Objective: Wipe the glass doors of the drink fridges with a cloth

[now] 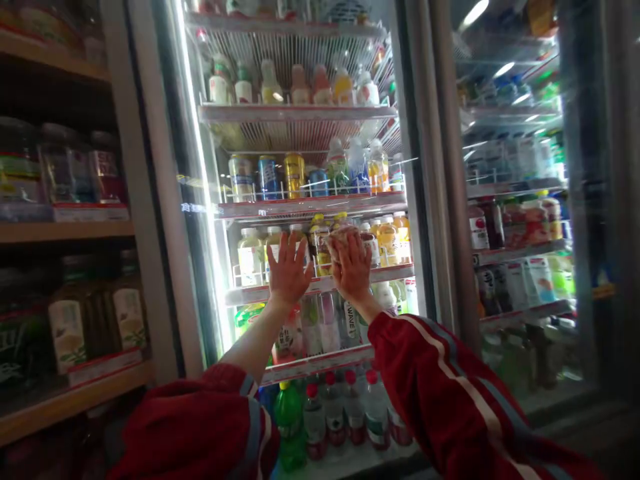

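My left hand (289,270) is raised with its fingers spread, and nothing is in it. It appears to lie flat against the glass door (310,223) of a lit drinks fridge. To its right, my right hand (353,267) presses a crumpled, pale pinkish cloth (345,235) against the glass. Part of the cloth is hidden under the fingers. Behind the hands, through the glass, stand juice bottles (387,240) with yellow caps and pale bottles (250,257) on a wire-fronted shelf.
Cans (294,175) and bottles fill the shelves above; a green bottle (289,420) and several red-capped bottles (334,407) stand at the bottom. A metal door frame (435,167) separates another fridge on the right. Wooden shelves (65,232) with bottles run along the left.
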The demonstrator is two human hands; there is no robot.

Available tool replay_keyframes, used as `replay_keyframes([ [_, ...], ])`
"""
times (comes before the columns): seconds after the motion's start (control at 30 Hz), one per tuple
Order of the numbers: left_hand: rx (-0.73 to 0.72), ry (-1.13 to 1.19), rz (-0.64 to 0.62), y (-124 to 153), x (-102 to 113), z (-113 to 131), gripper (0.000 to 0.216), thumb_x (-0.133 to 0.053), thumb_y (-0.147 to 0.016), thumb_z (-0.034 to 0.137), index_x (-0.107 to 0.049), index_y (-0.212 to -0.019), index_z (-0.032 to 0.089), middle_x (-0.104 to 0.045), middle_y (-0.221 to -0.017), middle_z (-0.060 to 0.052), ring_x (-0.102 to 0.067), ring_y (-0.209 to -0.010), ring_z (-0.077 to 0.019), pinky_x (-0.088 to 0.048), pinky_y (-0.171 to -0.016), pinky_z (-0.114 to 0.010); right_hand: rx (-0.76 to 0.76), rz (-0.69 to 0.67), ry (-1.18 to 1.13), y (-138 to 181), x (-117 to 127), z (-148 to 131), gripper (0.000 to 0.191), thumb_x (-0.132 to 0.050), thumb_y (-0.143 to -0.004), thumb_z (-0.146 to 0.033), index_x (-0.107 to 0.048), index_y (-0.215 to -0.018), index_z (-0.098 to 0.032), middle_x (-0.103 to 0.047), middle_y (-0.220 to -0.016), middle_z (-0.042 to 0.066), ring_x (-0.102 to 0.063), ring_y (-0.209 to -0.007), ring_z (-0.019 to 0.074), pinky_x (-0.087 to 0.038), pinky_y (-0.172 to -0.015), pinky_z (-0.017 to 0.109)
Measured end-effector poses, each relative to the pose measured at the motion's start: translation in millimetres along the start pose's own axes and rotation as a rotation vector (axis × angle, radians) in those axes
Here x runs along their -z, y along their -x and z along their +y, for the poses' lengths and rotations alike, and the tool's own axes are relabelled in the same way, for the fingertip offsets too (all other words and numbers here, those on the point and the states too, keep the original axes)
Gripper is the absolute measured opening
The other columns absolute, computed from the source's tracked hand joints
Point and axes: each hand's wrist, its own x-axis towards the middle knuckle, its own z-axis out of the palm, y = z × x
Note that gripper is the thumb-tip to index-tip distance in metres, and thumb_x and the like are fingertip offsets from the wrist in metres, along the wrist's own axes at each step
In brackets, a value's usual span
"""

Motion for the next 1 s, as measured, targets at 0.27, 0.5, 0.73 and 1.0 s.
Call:
replay_keyframes([
  [0.27,-0.099,-0.133,0.009,49,21,-38,0.051,-0.041,-0.091,0.039,-0.039,-0.138,0.017,-0.034,-0.148,-0.013,-0.018,-0.142,-0.0237,-0.002,-0.117,-0.049,0.017,0.018,-0.047,2,-1,9,0.047,-0.041,-0.088,-0.029,-0.048,-0.133,-0.019,-0.037,-0.146,0.013,-0.027,-0.139,0.0268,-0.020,-0.111,0.051],
  [0.5,-0.054,-0.113,-0.054,49,23,-34,0.052,-0.042,-0.090,0.040,-0.040,-0.138,0.018,-0.032,-0.149,-0.012,-0.020,-0.142,-0.0247,-0.004,-0.117,-0.049,0.232,-0.105,-0.166,26,9,-28,0.038,-0.041,-0.091,-0.027,-0.054,-0.127,-0.022,-0.046,-0.141,0.010,-0.028,-0.140,0.0241,-0.021,-0.112,0.048],
  [0.73,-0.032,-0.095,-0.075,50,22,-33,0.053,-0.041,-0.091,0.040,-0.039,-0.139,0.019,-0.031,-0.149,-0.012,-0.021,-0.142,-0.0238,-0.005,-0.116,-0.050,0.196,-0.088,-0.185,-4,8,-30,0.031,-0.043,-0.092,-0.027,-0.060,-0.117,-0.021,-0.056,-0.132,0.009,-0.042,-0.130,0.0229,-0.014,-0.114,0.049],
  [1.0,-0.010,-0.074,-0.060,50,19,-33,0.053,-0.040,-0.091,0.039,-0.038,-0.140,0.021,-0.030,-0.150,-0.010,-0.018,-0.143,-0.0230,-0.002,-0.117,-0.049,0.383,-0.155,-0.158,15,8,-22,0.037,-0.045,-0.091,-0.029,-0.052,-0.127,-0.024,-0.051,-0.139,0.006,-0.033,-0.137,0.0225,-0.013,-0.114,0.049],
])
